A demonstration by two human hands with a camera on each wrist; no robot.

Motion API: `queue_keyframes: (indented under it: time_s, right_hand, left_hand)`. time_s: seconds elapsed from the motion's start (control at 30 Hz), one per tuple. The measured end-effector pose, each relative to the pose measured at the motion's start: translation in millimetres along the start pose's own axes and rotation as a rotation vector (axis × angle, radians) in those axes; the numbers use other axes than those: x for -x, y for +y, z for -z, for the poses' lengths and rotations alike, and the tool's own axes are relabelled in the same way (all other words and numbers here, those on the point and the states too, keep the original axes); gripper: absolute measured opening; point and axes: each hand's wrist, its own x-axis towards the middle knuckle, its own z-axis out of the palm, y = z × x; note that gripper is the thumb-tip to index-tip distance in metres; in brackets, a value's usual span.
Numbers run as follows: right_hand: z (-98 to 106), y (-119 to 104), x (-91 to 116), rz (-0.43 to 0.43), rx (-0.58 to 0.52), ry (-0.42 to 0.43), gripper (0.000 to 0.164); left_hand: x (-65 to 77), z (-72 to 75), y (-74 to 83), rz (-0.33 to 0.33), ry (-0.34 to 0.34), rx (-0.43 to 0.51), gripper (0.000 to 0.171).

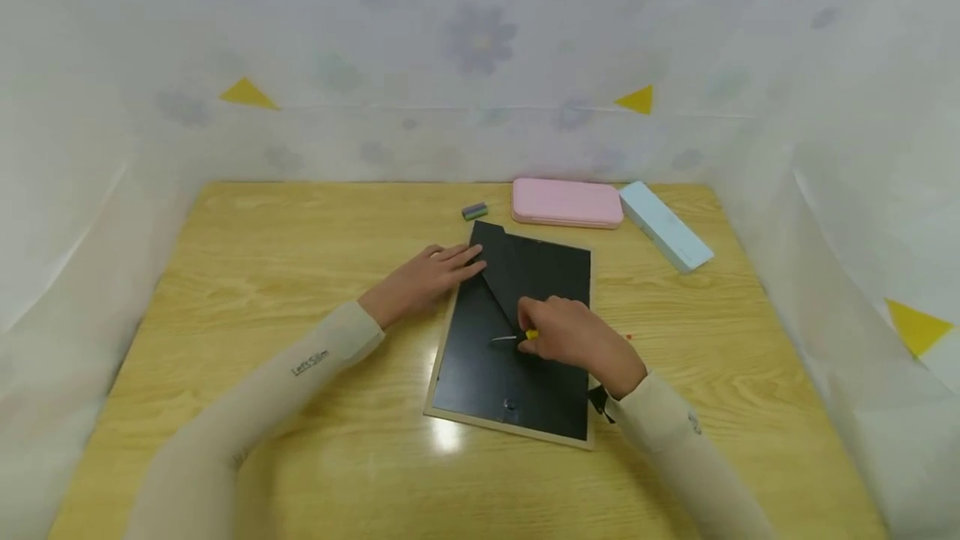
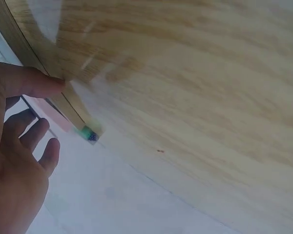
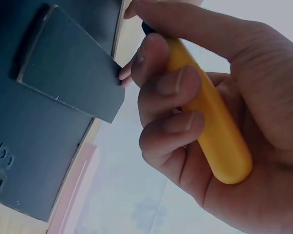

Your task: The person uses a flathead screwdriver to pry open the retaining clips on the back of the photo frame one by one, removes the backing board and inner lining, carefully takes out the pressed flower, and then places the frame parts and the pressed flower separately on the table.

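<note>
A picture frame (image 1: 517, 394) lies back up on the table, with a black backing and a thin pale wooden edge. Its black stand flap (image 1: 491, 240) slants across the upper part. My left hand (image 1: 423, 282) stretches its fingers over the flap's upper left edge, and its thumb lies by the wooden edge (image 2: 71, 105) in the left wrist view. Over the middle of the backing, my right hand (image 1: 573, 342) grips a screwdriver (image 3: 212, 122) by its yellow handle. The thin metal shaft (image 1: 502, 339) points left in the head view, close over the backing.
Behind the frame lie a small green and dark block (image 1: 475, 212), a pink case (image 1: 567, 203) and a light blue box (image 1: 666, 227). A tiny red bit (image 1: 628, 337) is right of the frame. White flowered sheets (image 1: 480, 140) enclose the table's back and sides.
</note>
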Motion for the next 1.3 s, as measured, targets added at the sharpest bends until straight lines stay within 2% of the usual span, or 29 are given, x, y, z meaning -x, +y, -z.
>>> queue_keyframes:
  time_s: [0.37, 0.6, 0.8, 1.0, 1.13, 1.3]
  right_hand:
    - [-5, 6, 0, 0.018, -0.02, 0.01, 0.025]
    - [-7, 8, -1, 0.009, -0.031, 0.013, 0.024]
    - [-8, 11, -3, -0.002, -0.04, 0.02, 0.024]
    - [-7, 13, -3, 0.008, -0.046, 0.047, 0.025]
    - [-6, 14, -2, 0.016, -0.061, 0.058, 0.025]
    - [-4, 13, -2, 0.043, -0.076, 0.078, 0.025]
  left_hand:
    - [-3.7, -4.9, -1.9, -0.005, -0.061, -0.02, 0.07]
    - [-4.8, -6.3, -0.2, 0.005, -0.094, 0.024, 0.072]
    - [-3.7, -8.4, 2.6, 0.022, -0.099, 0.089, 0.063]
    - [11.6, -7.4, 3.4, 0.054, -0.11, 0.185, 0.058]
    - [24.7, -7.0, 0.7, 0.083, -0.121, 0.251, 0.068]
    - [36.5, -7.2, 2.0, 0.086, -0.069, 0.317, 0.082]
